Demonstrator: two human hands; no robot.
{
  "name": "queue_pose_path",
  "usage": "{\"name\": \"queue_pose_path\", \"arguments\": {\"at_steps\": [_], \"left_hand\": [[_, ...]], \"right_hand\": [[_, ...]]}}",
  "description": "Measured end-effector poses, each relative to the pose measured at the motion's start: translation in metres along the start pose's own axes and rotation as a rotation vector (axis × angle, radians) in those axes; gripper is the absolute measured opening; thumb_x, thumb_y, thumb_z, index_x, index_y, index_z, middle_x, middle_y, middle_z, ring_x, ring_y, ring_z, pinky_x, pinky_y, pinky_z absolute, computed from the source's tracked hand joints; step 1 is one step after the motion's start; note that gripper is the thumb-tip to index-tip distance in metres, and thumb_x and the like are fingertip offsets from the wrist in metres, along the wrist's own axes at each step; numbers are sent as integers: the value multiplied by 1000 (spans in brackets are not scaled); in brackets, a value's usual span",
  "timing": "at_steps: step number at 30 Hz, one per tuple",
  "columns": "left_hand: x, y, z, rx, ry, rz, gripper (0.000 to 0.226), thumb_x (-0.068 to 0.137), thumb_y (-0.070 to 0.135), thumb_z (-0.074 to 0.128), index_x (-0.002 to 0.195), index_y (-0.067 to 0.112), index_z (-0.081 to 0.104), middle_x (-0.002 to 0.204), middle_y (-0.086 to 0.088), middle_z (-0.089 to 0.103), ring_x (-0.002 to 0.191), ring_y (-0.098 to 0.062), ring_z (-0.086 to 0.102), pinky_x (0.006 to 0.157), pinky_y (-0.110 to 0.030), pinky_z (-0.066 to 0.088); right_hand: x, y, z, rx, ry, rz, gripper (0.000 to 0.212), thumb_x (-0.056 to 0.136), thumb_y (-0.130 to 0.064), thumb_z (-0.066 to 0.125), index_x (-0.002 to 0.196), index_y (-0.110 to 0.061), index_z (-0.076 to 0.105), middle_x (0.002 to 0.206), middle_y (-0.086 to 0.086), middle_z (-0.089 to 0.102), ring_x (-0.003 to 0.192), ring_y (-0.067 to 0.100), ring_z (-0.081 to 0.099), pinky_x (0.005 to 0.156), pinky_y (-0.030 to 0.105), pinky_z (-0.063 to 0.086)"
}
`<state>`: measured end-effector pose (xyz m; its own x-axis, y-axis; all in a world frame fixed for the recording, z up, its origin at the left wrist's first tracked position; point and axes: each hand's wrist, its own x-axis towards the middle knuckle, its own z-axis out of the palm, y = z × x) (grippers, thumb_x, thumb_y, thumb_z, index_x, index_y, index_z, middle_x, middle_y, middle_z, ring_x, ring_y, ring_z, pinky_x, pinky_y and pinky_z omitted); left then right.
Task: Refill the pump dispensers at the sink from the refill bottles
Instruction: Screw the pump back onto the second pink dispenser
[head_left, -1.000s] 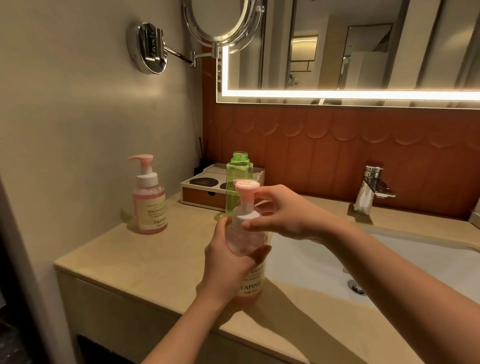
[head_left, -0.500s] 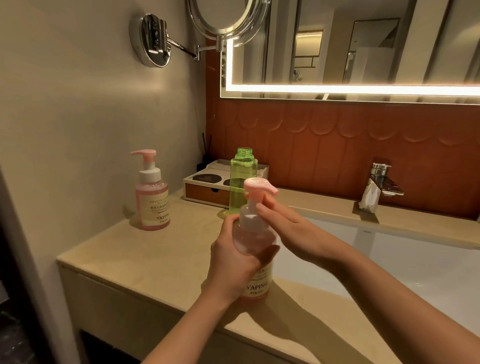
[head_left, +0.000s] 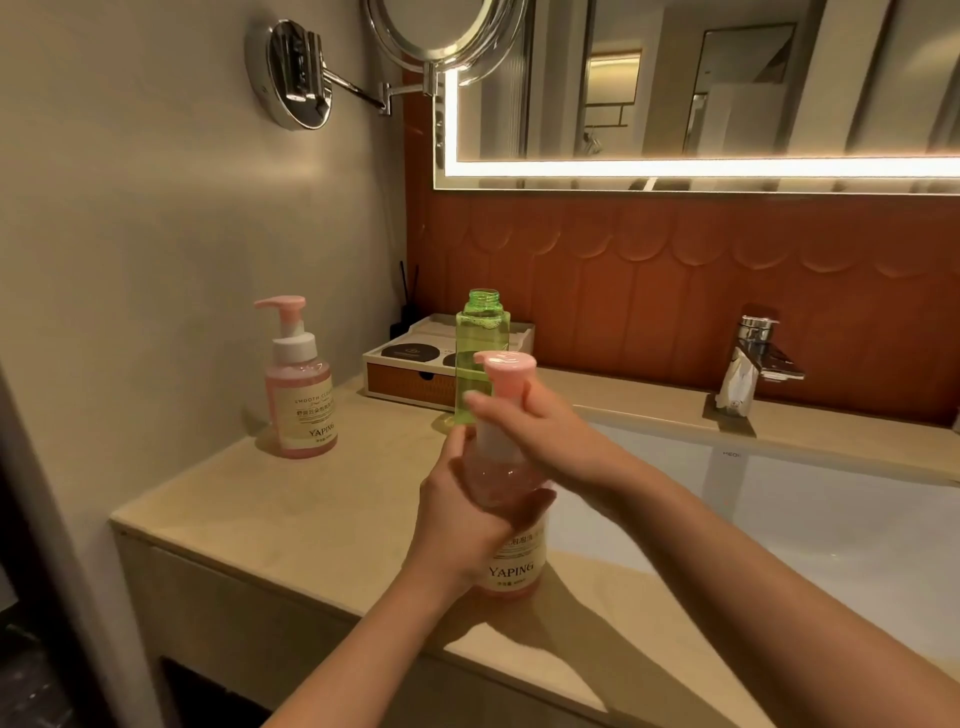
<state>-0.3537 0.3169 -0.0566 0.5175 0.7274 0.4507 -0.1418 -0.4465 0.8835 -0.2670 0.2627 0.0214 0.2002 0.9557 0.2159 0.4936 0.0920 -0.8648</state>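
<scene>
Plastic, clear and pink-tinted, forms the rounded body of the pump dispenser (head_left: 515, 564), which stands upright on the near part of the smooth beige stone counter (head_left: 311, 514), just left of the white basin (head_left: 810, 519); its cream label reads YAPING; the left hand (head_left: 462, 530) wraps round its body from the left, fingers curled against the shoulder; the right hand (head_left: 545, 441) closes its fingers round the white collar just under the flat pink pump head; behind it, farther back, stands the refill bottle (head_left: 481, 338), a tall translucent green cylinder with a threaded open neck and no cap; far left, near the wall and well apart from the hands, stands a second dispenser (head_left: 301, 400) of the same shape, with a pink spout pointing left and pink liquid filling most of it; a shallow tray box (head_left: 410, 382) with a woven-looking brown front sits behind the green bottle; a chrome tap (head_left: 761, 353) rises at the far right; scalloped terracotta tiles (head_left: 675, 270) cover the back wall below a lit mirror (head_left: 727, 88); a round chrome mirror (head_left: 447, 31) hangs on a jointed arm.
</scene>
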Motion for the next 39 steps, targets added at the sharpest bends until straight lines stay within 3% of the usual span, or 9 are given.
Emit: {"name": "queue_pose_path", "arguments": {"at_steps": [4, 9, 12, 16, 19, 22, 27, 34, 39], "left_hand": [[-1, 0, -1, -3, -19, 24, 54, 66, 11, 80, 104, 33, 48, 100, 12, 63, 95, -2, 61, 82, -22, 49], [-1, 2, -1, -7, -40, 35, 54, 69, 15, 79, 107, 37, 48, 101, 12, 63, 95, -6, 61, 80, -23, 48], [-1, 3, -4, -23, -86, 11, 57, 62, 28, 82, 106, 39, 48, 99, 12, 64, 94, -7, 62, 76, -21, 48], [3, 6, -12, -123, -299, -1, 80, 47, 48, 79, 119, 32, 47, 107, 11, 67, 102, -10, 64, 77, -20, 52], [6, 8, -19, -120, -441, -1, 86, 48, 55, 80, 122, 26, 47, 114, 11, 66, 109, -12, 61, 84, -19, 49], [8, 8, -23, -124, -493, -5, 73, 53, 37, 75, 120, 27, 50, 114, 12, 66, 110, -10, 60, 85, -19, 48], [2, 0, -16, -150, -349, -10, 69, 47, 27, 72, 111, 13, 54, 97, 5, 71, 99, -13, 65, 78, -19, 50], [-9, 9, -12, -3, -157, 8, 61, 64, -9, 74, 104, 31, 50, 99, 8, 64, 96, 3, 61, 77, -9, 49], [-4, 11, -19, 6, -214, -49, 69, 58, 14, 79, 114, 39, 46, 111, 8, 63, 106, -9, 59, 90, -27, 48]], "right_hand": [[-23, 8, -26, 13, -134, -27, 20, 96, -32, 41, 113, -38, 50, 114, -15, 58, 102, 2, 55, 75, 12, 45], [-16, 7, -36, -138, 71, -130, 46, 68, -38, 72, 108, -15, 65, 105, -6, 69, 95, 7, 64, 76, 19, 53], [-8, 8, -37, -154, 51, -165, 47, 58, -48, 75, 99, -30, 63, 102, -5, 67, 95, 9, 62, 83, 29, 53], [-1, 11, -35, -116, -158, -140, 58, 66, -48, 71, 119, -47, 49, 129, -16, 49, 119, 3, 46, 91, 18, 40], [2, 12, -27, -55, -280, -135, 47, 71, -35, 68, 116, -42, 58, 133, -14, 50, 124, 4, 44, 97, 25, 41], [-2, 15, -18, 39, -200, -170, 21, 74, -25, 68, 95, -24, 66, 113, -5, 66, 113, 6, 56, 88, 19, 48], [-14, 15, -4, 41, 75, -164, 13, 80, -19, 69, 87, -24, 60, 95, 0, 65, 91, 12, 61, 80, 28, 54], [-15, 12, 14, -17, 277, -120, 13, 79, -27, 69, 88, -25, 61, 88, -7, 62, 89, 9, 59, 76, 23, 50], [-18, -3, -5, -68, -72, -123, 18, 91, -38, 48, 96, -22, 56, 93, -6, 60, 89, 6, 58, 77, 19, 49]]}}
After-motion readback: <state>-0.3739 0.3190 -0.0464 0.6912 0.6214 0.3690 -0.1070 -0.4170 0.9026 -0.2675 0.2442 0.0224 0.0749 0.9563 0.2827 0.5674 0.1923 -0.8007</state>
